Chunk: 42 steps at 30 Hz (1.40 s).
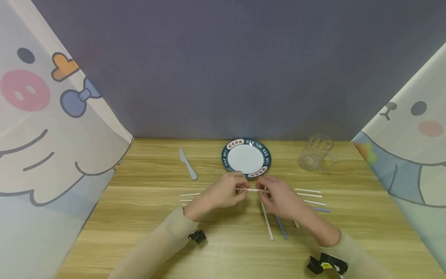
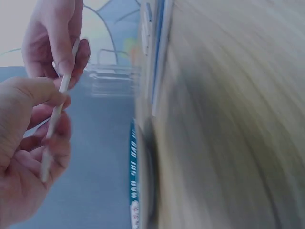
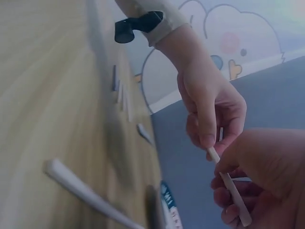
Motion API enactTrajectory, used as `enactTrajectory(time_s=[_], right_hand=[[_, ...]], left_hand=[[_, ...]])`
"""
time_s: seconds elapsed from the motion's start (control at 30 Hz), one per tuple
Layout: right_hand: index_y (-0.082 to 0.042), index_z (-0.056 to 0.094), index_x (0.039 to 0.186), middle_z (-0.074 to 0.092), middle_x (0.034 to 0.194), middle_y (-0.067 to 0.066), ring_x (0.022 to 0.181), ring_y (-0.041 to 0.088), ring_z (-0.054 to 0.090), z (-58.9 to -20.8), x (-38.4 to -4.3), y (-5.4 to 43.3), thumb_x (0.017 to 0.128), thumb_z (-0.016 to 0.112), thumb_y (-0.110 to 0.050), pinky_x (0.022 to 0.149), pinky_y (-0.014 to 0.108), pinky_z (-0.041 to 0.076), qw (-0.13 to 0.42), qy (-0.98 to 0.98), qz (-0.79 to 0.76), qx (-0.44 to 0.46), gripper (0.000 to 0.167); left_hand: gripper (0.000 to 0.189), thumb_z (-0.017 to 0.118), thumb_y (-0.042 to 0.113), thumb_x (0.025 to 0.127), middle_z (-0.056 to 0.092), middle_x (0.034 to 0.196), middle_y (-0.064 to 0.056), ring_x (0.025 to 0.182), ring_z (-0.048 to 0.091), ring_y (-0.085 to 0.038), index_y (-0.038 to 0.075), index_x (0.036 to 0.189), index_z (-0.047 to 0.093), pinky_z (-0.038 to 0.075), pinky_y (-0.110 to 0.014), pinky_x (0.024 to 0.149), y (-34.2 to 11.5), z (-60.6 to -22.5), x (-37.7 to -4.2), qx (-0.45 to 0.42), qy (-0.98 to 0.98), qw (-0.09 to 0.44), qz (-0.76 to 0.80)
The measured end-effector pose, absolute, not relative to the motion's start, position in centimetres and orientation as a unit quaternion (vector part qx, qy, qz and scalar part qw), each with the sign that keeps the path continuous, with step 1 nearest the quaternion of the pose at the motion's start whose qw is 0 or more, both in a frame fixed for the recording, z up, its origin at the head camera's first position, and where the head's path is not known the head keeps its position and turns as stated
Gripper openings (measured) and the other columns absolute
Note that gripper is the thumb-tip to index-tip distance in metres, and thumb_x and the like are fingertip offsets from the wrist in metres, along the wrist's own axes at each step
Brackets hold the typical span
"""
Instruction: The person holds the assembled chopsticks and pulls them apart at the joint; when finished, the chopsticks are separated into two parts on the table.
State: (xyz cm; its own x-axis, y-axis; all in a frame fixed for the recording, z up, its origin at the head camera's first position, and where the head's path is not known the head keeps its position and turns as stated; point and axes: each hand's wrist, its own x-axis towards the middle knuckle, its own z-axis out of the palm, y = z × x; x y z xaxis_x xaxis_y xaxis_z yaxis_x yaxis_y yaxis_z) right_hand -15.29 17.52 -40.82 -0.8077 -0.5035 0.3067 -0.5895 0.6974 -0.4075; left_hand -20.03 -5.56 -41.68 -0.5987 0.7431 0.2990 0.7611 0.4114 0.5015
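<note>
Both hands hold one thin white straw-like stick (image 1: 253,190) level above the table, just in front of the plate. My left hand (image 1: 225,190) pinches its left part between thumb and fingers, and my right hand (image 1: 280,198) pinches the right part. In the left wrist view the stick (image 2: 57,109) runs across both hands' fingers, the hands close together. Seen from the right wrist, the end of the stick (image 3: 237,196) lies across the right fingers. Below the right hand, a white stick (image 1: 267,224) and a blue stick (image 1: 281,228) lie on the table, partly hidden.
A plate (image 1: 245,159) with a dark green lettered rim stands behind the hands. Left of it lies a pale knife (image 1: 188,164); a clear mug (image 1: 315,153) stands at the back right. More white sticks (image 1: 309,195) and a blue stick (image 1: 323,210) lie rightward; white sticks (image 1: 188,200) lie leftward.
</note>
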Motion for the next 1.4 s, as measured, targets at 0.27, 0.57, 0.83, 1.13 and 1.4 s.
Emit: enactTrajectory(time_s=[0.27,0.57,0.83,1.13,1.4], right_hand=[[-0.015,0.065,0.099,0.065,0.085,-0.007,0.073,0.003,0.055,-38.6,-15.8,17.5,0.095,0.071,-0.001,0.063,0.024,0.053,0.092,-0.902,0.271,0.324,0.015],[-0.016,0.068,0.101,0.067,0.083,-0.009,0.075,0.000,0.059,-38.0,-16.1,17.8,0.102,0.068,-0.007,0.066,0.024,0.055,0.079,-0.897,0.264,0.346,0.009],[-0.015,0.075,0.109,0.068,0.087,-0.009,0.072,-0.001,0.050,-37.4,-16.2,17.9,0.107,0.063,-0.011,0.066,0.022,0.049,0.070,-0.893,0.230,0.381,0.013],[-0.018,0.071,0.101,0.060,0.084,-0.014,0.074,-0.002,0.049,-37.4,-16.6,18.6,0.105,0.064,-0.007,0.070,0.022,0.051,0.064,-0.861,0.236,0.446,0.014],[-0.018,0.069,0.095,0.055,0.078,-0.012,0.069,-0.001,0.046,-37.2,-16.9,18.7,0.104,0.065,-0.008,0.067,0.021,0.049,0.075,-0.863,0.234,0.442,0.014]], left_hand=[[0.005,0.075,0.012,0.099,0.074,0.094,-0.003,0.087,0.072,-0.015,0.007,0.097,0.073,0.059,-0.016,0.080,-5.2,-40.2,-19.4,-0.455,-0.831,0.096,-0.306],[0.004,0.074,0.010,0.100,0.075,0.095,-0.002,0.085,0.073,-0.012,0.008,0.097,0.072,0.059,-0.016,0.077,-5.4,-39.3,-18.9,-0.470,-0.829,0.133,-0.270],[0.009,0.076,0.009,0.098,0.072,0.090,0.001,0.073,0.067,-0.006,0.010,0.093,0.068,0.054,-0.015,0.064,-5.6,-39.3,-18.4,-0.486,-0.817,0.206,-0.233],[0.013,0.076,0.006,0.098,0.069,0.085,0.001,0.069,0.059,-0.005,0.009,0.090,0.066,0.049,-0.012,0.063,-6.2,-39.2,-18.3,-0.510,-0.800,0.177,-0.261],[0.013,0.073,0.005,0.099,0.067,0.084,0.000,0.069,0.058,-0.006,0.008,0.089,0.065,0.051,-0.013,0.063,-6.2,-38.9,-18.0,-0.497,-0.808,0.178,-0.262]])
